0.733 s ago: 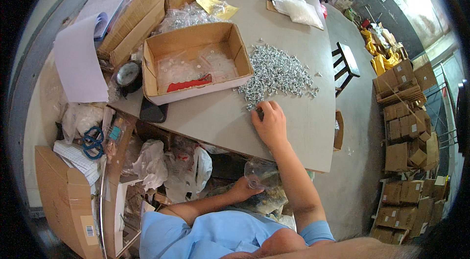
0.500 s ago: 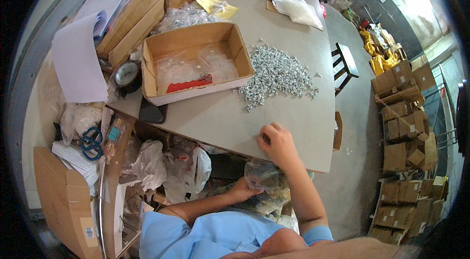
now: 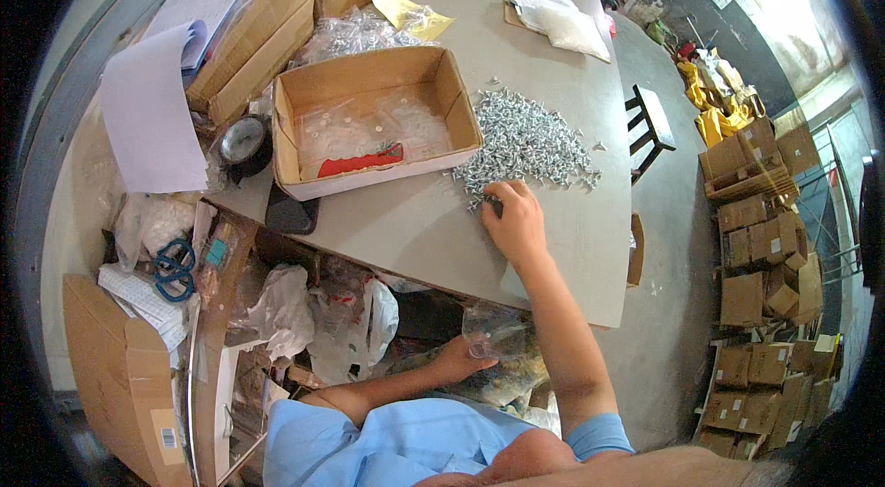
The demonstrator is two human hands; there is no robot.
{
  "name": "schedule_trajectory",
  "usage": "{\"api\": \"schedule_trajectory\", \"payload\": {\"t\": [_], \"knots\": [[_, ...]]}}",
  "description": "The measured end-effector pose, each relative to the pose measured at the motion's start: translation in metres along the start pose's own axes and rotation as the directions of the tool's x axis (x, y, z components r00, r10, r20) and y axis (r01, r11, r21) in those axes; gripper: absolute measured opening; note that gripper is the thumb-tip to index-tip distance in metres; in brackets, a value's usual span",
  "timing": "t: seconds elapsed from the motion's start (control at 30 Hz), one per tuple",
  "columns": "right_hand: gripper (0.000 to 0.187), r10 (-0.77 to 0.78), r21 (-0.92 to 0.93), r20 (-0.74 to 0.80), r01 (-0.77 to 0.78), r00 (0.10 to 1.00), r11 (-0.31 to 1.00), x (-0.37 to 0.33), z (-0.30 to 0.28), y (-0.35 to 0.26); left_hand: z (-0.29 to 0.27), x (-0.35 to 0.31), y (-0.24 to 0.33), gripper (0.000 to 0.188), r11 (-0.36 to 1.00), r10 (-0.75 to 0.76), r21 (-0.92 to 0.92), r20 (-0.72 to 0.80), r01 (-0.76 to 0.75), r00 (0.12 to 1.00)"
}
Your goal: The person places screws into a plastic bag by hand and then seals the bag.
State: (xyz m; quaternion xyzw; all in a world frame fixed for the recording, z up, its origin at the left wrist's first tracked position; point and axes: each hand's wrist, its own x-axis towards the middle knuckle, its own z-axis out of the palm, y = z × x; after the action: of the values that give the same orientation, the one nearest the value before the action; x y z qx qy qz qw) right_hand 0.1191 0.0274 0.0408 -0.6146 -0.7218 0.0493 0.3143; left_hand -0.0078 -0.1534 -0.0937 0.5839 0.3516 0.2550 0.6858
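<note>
A loose pile of small silver screws lies on the grey table. My right hand has its curled fingers at the near edge of this pile. A small dark object shows in that hand's grip; its kind cannot be made out. Below the table's near edge, my left hand holds what looks like a clear plastic bag close to my body. Left of the pile stands an open cardboard box, containing clear small bags and a red-handled tool.
Behind the box lie bagged hardware and a yellow paper. A tape roll and a dark phone sit at the left edge. White plastic packs lie far back. Blue scissors hang lower left; a black stool stands right.
My right hand has moved forward, away from my body, from the table's near part to the edge of the screw pile. The left hand stays nearly in place with the clear plastic.
</note>
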Motion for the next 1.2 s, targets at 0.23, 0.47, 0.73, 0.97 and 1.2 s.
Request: {"api": "schedule_trajectory", "payload": {"t": [0.23, 0.47, 0.73, 0.97, 1.2], "knots": [[0.014, 0.022, -0.084, 0.043, -0.018, 0.999, 0.996, -0.011, -0.007, -0.002, -0.001, 0.0, -0.001, 0.026, 1.0, 0.003, -0.021, 0.028, -0.003, 1.0], [0.01, -0.007, 0.063, 0.362, -0.017, 0.932, 0.998, -0.048, -0.052, -0.008, 0.001, 0.001, 0.001, 0.025, 0.999, 0.03, -0.011, -0.038, -0.03, 0.999], [0.011, -0.162, 0.452, 0.586, -0.154, 0.794, 0.879, -0.096, -0.097, -0.008, -0.004, 0.019, -0.022, 0.024, 0.991, 0.091, 0.1, -0.043, -0.087, 0.995], [0.008, 0.025, 0.676, 0.376, -0.293, 0.926, 0.676, -0.112, -0.081, 0.017, -0.013, 0.027, -0.009, 0.023, 0.98, 0.146, 0.136, 0.012, -0.147, 0.989], [0.01, -0.039, 0.448, 0.271, -0.09, 0.962, 0.89, -0.127, -0.084, -0.01, -0.057, 0.005, 0.048, 0.026, 0.88, -0.173, 0.474, 0.246, 0.037, 0.954]]}}
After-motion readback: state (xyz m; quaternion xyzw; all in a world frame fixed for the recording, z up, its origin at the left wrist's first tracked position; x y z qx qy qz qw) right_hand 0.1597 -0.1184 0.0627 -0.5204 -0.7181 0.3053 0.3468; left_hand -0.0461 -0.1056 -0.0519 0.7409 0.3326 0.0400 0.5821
